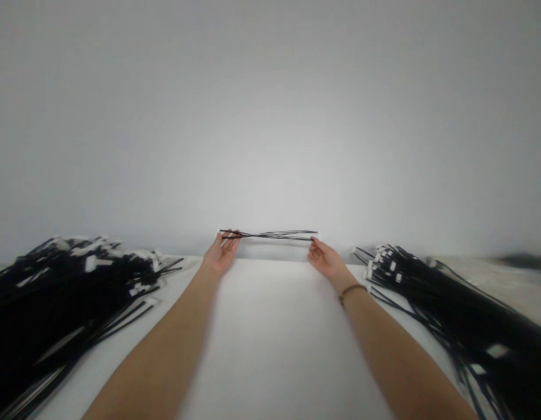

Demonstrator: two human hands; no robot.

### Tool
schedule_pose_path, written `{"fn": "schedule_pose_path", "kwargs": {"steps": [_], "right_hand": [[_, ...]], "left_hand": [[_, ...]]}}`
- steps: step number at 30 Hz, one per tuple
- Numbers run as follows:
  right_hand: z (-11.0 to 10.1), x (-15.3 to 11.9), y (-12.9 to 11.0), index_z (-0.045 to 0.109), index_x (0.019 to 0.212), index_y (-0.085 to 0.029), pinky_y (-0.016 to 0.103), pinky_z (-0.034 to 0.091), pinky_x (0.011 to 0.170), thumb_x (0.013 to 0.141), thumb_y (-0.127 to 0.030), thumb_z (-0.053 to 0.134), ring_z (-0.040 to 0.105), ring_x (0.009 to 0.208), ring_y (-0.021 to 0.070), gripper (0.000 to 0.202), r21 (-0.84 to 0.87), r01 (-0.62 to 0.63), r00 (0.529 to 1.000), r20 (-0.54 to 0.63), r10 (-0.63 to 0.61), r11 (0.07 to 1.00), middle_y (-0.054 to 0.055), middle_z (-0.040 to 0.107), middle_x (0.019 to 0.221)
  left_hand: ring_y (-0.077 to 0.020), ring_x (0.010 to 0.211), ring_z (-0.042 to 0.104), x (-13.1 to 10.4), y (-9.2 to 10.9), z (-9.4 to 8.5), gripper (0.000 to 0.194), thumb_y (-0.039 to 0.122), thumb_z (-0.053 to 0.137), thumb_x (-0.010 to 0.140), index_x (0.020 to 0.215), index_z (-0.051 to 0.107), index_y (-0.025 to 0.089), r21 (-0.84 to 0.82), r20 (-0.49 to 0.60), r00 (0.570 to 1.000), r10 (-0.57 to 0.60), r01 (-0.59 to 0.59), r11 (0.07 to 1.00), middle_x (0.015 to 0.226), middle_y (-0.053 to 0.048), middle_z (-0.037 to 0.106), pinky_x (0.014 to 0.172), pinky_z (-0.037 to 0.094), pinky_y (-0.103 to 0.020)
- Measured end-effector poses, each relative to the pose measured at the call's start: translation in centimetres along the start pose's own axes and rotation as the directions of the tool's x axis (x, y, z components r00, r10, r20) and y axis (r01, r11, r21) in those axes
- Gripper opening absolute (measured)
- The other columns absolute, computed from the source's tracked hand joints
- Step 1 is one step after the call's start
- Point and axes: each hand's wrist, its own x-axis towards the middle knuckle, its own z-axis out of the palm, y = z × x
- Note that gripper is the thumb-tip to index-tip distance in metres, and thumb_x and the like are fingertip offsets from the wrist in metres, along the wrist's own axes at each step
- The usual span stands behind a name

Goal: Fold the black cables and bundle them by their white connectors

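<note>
Stretched out in front of me at arm's length, a few thin black cables (270, 235) run level between my two hands, above the far edge of the table. My left hand (223, 251) grips their left end, with the fingers behind and the tips showing past them. At the other end, my right hand (325, 256) pinches a cable between thumb and fingertips. The strands cross left of the middle and spread apart toward the right. One strand's right tip sits a little above my right fingers.
A large heap of black cables with white tags or connectors (90, 280) lies on the left. A second bundle of black cables (454, 303) lies on the right. Between them is the white tabletop (279, 338), with a pale wall (270, 116) behind it.
</note>
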Motion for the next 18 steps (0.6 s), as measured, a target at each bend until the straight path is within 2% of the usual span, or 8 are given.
{"fn": "schedule_pose_path", "kwargs": {"steps": [2, 5, 8, 11, 14, 18], "right_hand": [[0.0, 0.3, 0.3, 0.057, 0.079, -0.019, 0.020, 0.046, 0.057, 0.069, -0.019, 0.060, 0.052, 0.057, 0.0064, 0.011, -0.017, 0.063, 0.997, -0.031, -0.064, 0.998, -0.002, 0.055, 0.063], [-0.2, 0.7, 0.5, 0.057, 0.077, -0.020, 0.018, 0.047, 0.060, 0.068, -0.017, 0.060, 0.054, 0.059, 0.0054, 0.010, -0.004, 0.136, 0.989, -0.057, -0.136, 0.991, -0.003, 0.056, 0.062], [-0.2, 0.6, 0.4, 0.057, 0.081, -0.024, 0.018, 0.048, 0.062, 0.070, -0.013, 0.058, 0.055, 0.062, 0.0051, 0.016, 0.096, 0.105, 0.994, -0.024, -0.103, 0.990, -0.005, 0.057, 0.064], [0.2, 0.4, 0.3, 0.056, 0.080, -0.021, 0.021, 0.050, 0.067, 0.074, -0.009, 0.053, 0.058, 0.071, 0.0073, 0.014, 0.197, 0.048, 0.999, -0.016, -0.046, 0.979, -0.002, 0.060, 0.072], [0.9, 0.2, 0.3, 0.056, 0.076, -0.016, 0.019, 0.051, 0.072, 0.077, -0.007, 0.049, 0.059, 0.075, 0.0076, 0.011, 0.259, 0.066, 0.997, -0.044, -0.057, 0.964, 0.000, 0.061, 0.073], [1.3, 0.0, 0.3, 0.058, 0.078, -0.015, 0.016, 0.051, 0.072, 0.078, -0.009, 0.049, 0.060, 0.072, 0.0062, 0.011, 0.278, 0.088, 0.996, -0.035, -0.082, 0.957, 0.000, 0.062, 0.072]], "left_hand": [[-0.0188, 0.088, 0.058, 0.1, -0.1, 0.0, 0.025, 0.022, 0.037, 0.084, 0.074, 0.053, 0.007, 0.001, 0.022, 1.000, -0.002, 0.002, 1.000, 0.081, -0.014, 0.059, 0.069, 0.053, -0.026], [-0.0157, 0.088, 0.058, -0.1, -0.4, 0.1, 0.015, 0.006, 0.041, 0.080, 0.075, 0.054, 0.008, 0.063, 0.092, 0.996, 0.002, -0.008, 0.998, 0.080, -0.011, 0.059, 0.073, 0.052, -0.023], [-0.0141, 0.088, 0.057, -0.5, -0.7, 0.4, 0.020, -0.003, 0.039, 0.077, 0.079, 0.056, 0.008, 0.114, 0.159, 0.987, 0.009, -0.028, 0.993, 0.082, -0.009, 0.059, 0.074, 0.051, -0.021], [-0.0143, 0.089, 0.057, -1.0, -0.6, 0.8, 0.020, 0.000, 0.038, 0.079, 0.080, 0.057, 0.007, 0.120, 0.186, 0.982, -0.018, -0.005, 0.993, 0.083, -0.010, 0.059, 0.071, 0.051, -0.018], [-0.0149, 0.087, 0.058, -1.3, -0.5, 1.1, 0.019, 0.004, 0.039, 0.080, 0.078, 0.058, 0.004, 0.116, 0.188, 0.981, -0.053, 0.032, 0.993, 0.083, -0.011, 0.060, 0.069, 0.052, -0.016], [-0.0171, 0.090, 0.057, -1.2, -0.8, 1.0, 0.017, 0.008, 0.042, 0.080, 0.079, 0.059, 0.004, 0.102, 0.211, 0.975, -0.070, 0.050, 0.994, 0.084, -0.012, 0.061, 0.071, 0.052, -0.019]]}}
